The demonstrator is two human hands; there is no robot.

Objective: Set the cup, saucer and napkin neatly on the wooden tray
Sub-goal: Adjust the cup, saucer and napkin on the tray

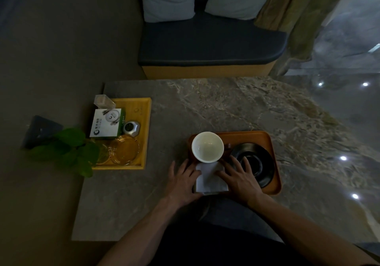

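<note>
Now, low in the frame's centre, my left hand (182,180) and right hand (239,176) lie flat with fingers spread, pressing the napkin (209,178) at the tray's (274,162) lower left. Just above it stands the cup (207,146); the saucer (257,162) fills the tray's right half.

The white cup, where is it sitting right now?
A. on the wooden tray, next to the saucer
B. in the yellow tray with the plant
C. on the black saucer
A: the white cup stands on the wooden tray, left of the black saucer, not on it.
</note>
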